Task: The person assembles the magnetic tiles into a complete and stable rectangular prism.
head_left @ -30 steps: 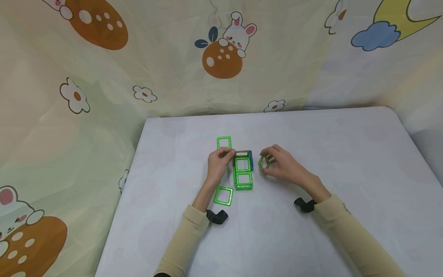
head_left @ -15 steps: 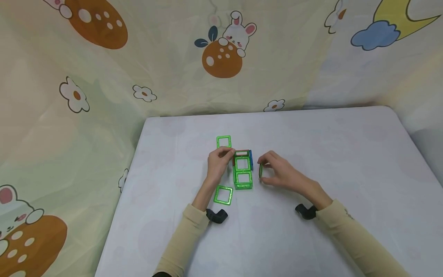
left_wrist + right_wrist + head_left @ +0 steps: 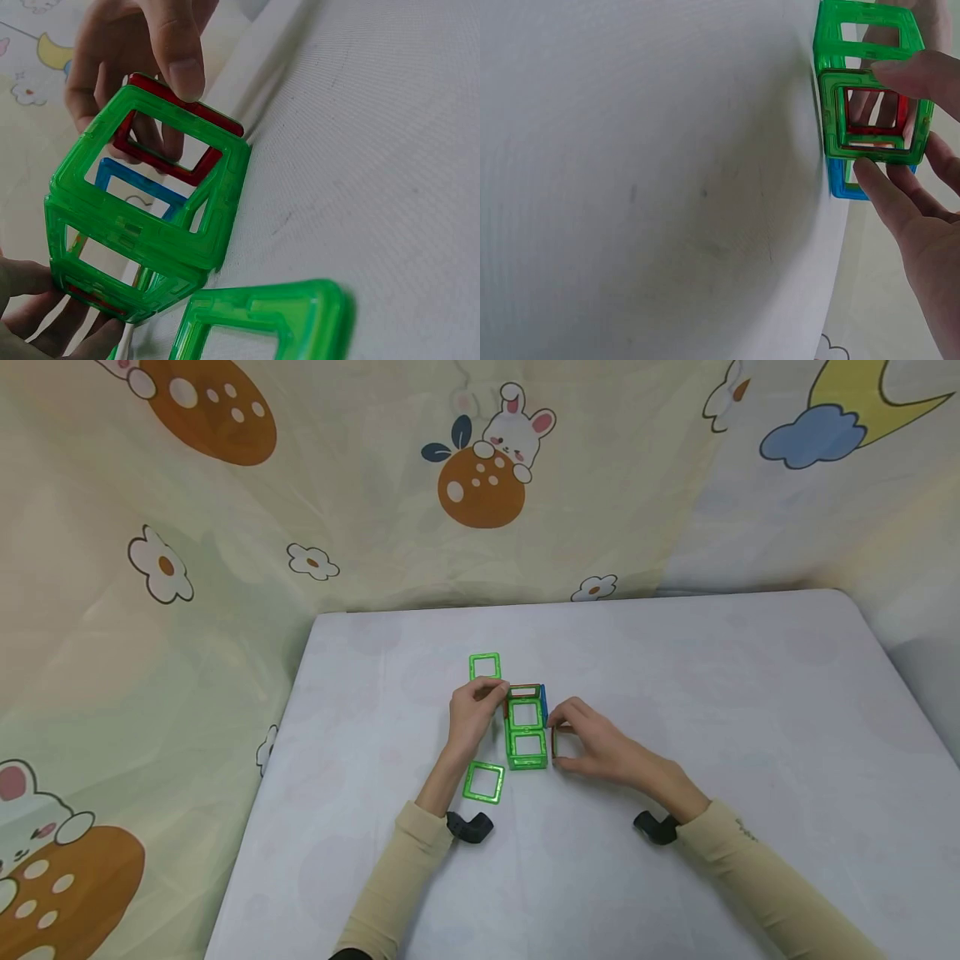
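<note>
A small box built of square magnetic tiles point(image 3: 527, 731), mostly green, stands mid-table, with a blue tile point(image 3: 837, 181) on its right side. My left hand point(image 3: 472, 714) is at its left side and pinches a red tile point(image 3: 219, 118); the thumb lies along its edge, and fingers show through the frame. At the right side, my right hand point(image 3: 600, 743) pinches a green square magnetic tile point(image 3: 829, 112) upright by two opposite edges. In the right wrist view this tile overlaps the box, just beside the blue tile.
One loose green tile point(image 3: 482, 799) lies flat in front of the box, to the left. Another green tile point(image 3: 484, 655) is behind the left hand, partly covered by it. A printed cloth point(image 3: 375, 485) hangs behind the white table point(image 3: 750, 693).
My right hand has moved left and slightly toward me, bringing its green tile up to the box's right side and turning it edge-on. The left hand has stayed put.
</note>
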Motion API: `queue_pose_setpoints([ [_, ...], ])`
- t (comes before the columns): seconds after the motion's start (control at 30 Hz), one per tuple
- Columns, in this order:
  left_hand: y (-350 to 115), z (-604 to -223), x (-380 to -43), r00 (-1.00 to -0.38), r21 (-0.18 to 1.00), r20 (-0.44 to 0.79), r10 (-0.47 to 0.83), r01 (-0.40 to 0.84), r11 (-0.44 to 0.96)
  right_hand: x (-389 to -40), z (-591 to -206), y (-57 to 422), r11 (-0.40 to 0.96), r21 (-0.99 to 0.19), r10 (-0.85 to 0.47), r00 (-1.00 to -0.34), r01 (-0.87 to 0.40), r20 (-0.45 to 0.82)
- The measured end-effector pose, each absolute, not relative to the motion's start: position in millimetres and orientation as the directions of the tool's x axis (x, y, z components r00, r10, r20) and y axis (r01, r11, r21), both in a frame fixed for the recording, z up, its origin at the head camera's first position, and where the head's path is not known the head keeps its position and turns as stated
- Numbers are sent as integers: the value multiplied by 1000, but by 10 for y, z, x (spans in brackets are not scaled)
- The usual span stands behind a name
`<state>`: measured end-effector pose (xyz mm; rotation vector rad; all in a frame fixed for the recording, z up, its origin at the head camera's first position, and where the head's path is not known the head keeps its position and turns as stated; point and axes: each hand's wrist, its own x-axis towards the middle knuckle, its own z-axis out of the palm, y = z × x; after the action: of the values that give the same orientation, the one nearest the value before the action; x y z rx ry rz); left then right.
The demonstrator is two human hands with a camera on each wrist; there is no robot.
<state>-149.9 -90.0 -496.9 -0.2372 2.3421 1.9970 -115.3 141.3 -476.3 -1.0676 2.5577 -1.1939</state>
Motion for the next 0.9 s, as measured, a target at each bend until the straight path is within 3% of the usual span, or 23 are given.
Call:
queue_pose_setpoints([
  [0.9, -895, -4971, -1500, -987, 977, -139, -84, -150, 153, -1089, -4813, 1398, 402, -634, -652, -693, -660, 307],
])
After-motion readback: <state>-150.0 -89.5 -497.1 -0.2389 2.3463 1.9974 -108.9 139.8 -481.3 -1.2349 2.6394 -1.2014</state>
